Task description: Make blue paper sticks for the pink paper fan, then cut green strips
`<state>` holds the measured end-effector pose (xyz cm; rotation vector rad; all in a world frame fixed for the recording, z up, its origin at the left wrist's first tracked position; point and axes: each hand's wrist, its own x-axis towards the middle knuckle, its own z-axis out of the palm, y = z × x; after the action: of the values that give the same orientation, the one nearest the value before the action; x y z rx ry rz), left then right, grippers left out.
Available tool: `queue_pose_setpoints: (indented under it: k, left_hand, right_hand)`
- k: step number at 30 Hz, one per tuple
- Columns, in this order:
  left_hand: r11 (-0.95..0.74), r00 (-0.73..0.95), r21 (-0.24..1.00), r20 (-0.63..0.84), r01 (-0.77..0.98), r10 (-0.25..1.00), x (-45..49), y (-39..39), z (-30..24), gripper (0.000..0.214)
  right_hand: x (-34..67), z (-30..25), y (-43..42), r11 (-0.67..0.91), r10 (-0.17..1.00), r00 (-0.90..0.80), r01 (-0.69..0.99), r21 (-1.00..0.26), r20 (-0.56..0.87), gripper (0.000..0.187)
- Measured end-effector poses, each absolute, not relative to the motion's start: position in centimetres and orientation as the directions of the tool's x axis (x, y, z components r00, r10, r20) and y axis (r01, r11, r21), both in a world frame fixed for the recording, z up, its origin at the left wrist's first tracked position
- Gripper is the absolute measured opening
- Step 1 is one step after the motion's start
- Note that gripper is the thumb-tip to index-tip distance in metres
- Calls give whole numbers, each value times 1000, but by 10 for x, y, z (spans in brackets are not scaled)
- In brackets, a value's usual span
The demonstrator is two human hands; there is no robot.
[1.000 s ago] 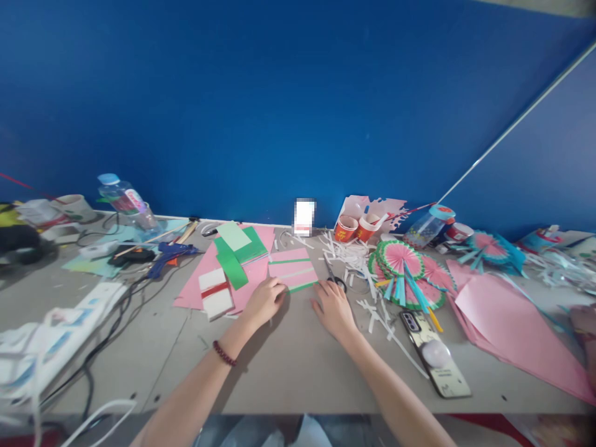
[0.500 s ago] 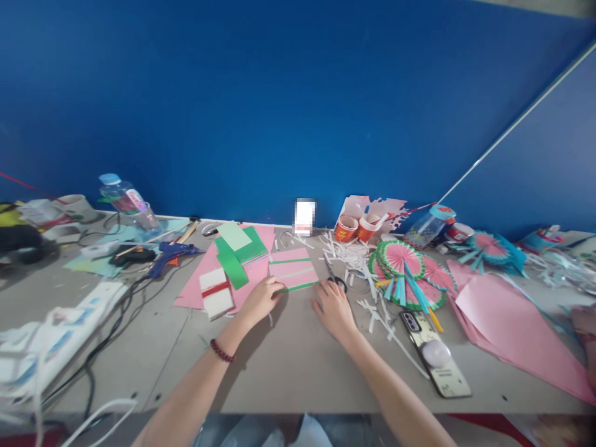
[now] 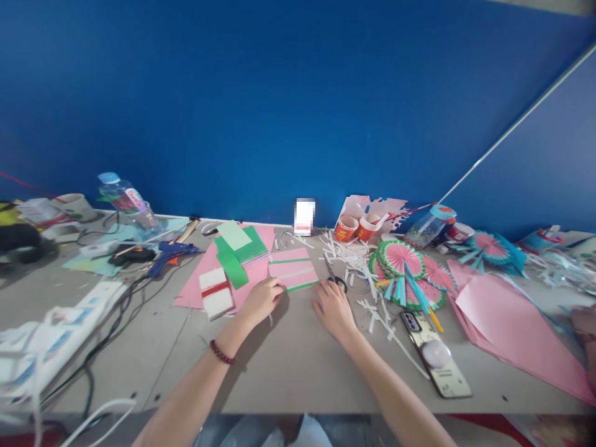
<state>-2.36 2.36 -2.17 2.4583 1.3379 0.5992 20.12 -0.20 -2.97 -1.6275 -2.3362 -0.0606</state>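
A pink paper sheet with green and white strips (image 3: pixel 292 269) lies on the grey table (image 3: pixel 279 360), straight ahead of me. My left hand (image 3: pixel 261 300) rests at its near left corner with fingers curled, pinching the green edge strip. My right hand (image 3: pixel 333 307) lies flat on the table at the sheet's near right corner, fingers stretched out and holding nothing. Scissors (image 3: pixel 336 279) lie just beyond my right fingertips.
Pink and green card (image 3: pixel 233 261) and a white block with a red band (image 3: pixel 215 292) lie to the left. Paper fans (image 3: pixel 405 273), a phone (image 3: pixel 435 354) and a large pink sheet (image 3: pixel 512 329) lie to the right. Cables, a glue gun (image 3: pixel 170 253) and a bottle (image 3: pixel 125 200) crowd the left.
My left hand has shifted very slightly along the sheet's near edge. The right hand and the objects have not moved.
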Motion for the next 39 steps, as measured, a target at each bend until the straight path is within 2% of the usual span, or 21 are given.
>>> queue_pose_setpoints:
  k: [17,32,39]
  left_hand:
    - [-496,466,445,184,746,866,-24,23,-16,21]
    - [-501,495,565,179,656,850,-33,27,-17,34]
    - [-506,423,484,277,714,863,-28,20,-5,37]
  right_hand:
    - [201,-29,-2,362,910,-309,917,-166,277,32]
    - [202,-29,-2,361,910,-314,922,-143,270,32]
    - [201,-26,-3,343,921,-301,928,-145,249,33]
